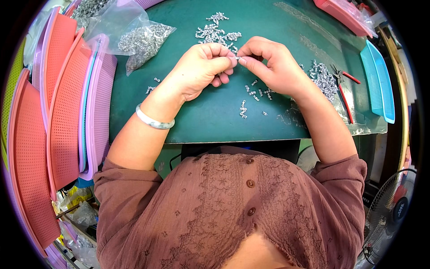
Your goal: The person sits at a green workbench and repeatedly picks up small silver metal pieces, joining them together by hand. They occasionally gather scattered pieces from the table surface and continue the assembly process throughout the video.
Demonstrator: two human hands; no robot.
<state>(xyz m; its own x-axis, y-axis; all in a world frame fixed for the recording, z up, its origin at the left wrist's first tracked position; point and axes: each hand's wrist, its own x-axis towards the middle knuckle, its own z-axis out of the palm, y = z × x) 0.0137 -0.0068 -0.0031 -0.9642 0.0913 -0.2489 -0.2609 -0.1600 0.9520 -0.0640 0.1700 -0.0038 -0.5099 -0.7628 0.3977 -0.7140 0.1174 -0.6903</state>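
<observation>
My left hand [204, 69] and my right hand [271, 62] meet above a green table mat [197, 119]. Between their pinched fingertips sits a small silvery metal piece [238, 58], gripped from both sides and partly covered; its exact kind is too small to make out. Just beyond the hands lies a loose pile of similar silvery pieces [210, 32]. A few more pieces [257, 93] are scattered on the near side, below my right hand. Another heap of them [323, 80] lies beside my right forearm.
Red-handled pliers [342, 87] rest right of the heap, near a blue plastic basket [376, 83]. At the far left, a clear bag of metal pieces [145, 45] lies on the mat. Pink and purple perforated baskets [67, 112] stand along the left edge. A fan [392, 210] is at lower right.
</observation>
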